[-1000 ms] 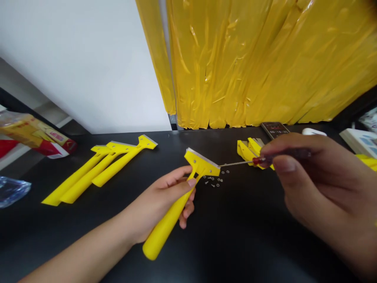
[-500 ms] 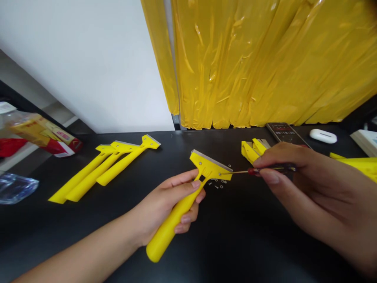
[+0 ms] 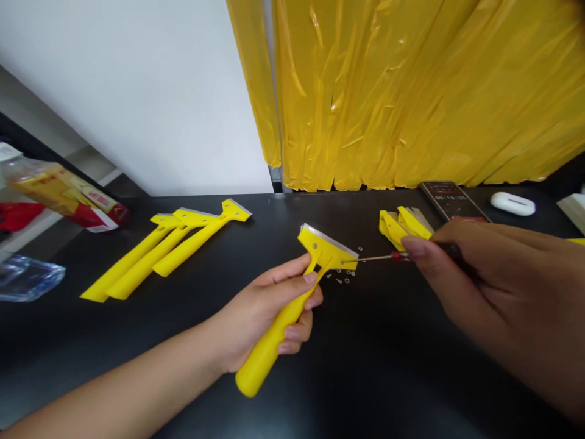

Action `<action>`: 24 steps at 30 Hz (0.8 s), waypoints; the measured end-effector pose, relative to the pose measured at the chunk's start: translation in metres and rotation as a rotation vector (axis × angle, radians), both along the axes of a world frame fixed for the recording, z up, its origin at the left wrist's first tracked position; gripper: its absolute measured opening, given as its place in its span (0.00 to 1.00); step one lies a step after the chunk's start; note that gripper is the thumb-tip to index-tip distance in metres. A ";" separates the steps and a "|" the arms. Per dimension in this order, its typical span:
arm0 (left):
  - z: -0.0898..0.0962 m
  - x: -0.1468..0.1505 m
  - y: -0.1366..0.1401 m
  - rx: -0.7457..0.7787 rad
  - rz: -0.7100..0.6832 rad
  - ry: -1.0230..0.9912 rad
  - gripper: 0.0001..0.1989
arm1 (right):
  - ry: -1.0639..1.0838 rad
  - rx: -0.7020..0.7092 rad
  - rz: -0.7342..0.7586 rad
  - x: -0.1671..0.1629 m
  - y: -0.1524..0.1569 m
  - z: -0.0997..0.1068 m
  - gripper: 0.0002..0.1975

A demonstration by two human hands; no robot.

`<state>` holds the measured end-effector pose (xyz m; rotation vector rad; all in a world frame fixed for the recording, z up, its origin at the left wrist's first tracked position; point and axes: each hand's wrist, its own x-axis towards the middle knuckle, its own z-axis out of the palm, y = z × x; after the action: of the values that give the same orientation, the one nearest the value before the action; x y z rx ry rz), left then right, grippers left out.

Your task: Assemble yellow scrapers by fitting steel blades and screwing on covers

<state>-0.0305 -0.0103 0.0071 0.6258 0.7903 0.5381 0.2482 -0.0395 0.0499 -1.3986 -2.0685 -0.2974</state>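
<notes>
My left hand [image 3: 278, 305] is wrapped round the handle of a yellow scraper [image 3: 262, 353], its wide head tilted up and away from me. A metal strip runs along the head's far edge, and two screws show on its face. In my right hand [image 3: 484, 286] is a thin screwdriver [image 3: 379, 258] with a dark red handle, mostly covered by my fingers. Its tip meets the screw [image 3: 342, 261] on the right side of the head. Several tiny screws and nuts [image 3: 347, 280] lie on the black table just behind the scraper.
Several finished-looking yellow scrapers [image 3: 192, 244] lie side by side at left. Yellow scraper heads or parts [image 3: 397, 225] rest beyond my right hand, near a phone showing a timer [image 3: 452, 201] and a white earbud case [image 3: 512, 203]. A drink bottle [image 3: 68, 192] and clear plastic [image 3: 31, 277] are far left.
The view has shifted slightly, so most things sit a little higher and further right. Both hands keep their hold, and the screwdriver tip is still at the right screw.
</notes>
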 end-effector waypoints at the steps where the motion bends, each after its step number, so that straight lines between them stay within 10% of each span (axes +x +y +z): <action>1: 0.000 0.001 0.000 0.001 0.002 0.001 0.11 | -0.040 -0.003 0.039 0.000 0.001 0.001 0.16; 6: 0.002 0.001 0.003 -0.024 0.023 -0.001 0.10 | -0.066 -0.079 0.267 0.003 0.011 0.001 0.07; 24: 0.004 0.005 -0.001 0.023 -0.082 -0.072 0.12 | 0.096 -0.118 0.137 -0.001 0.001 -0.007 0.10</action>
<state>-0.0255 -0.0112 0.0114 0.6537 0.6881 0.4923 0.2470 -0.0380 0.0426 -1.3044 -2.1182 -0.0508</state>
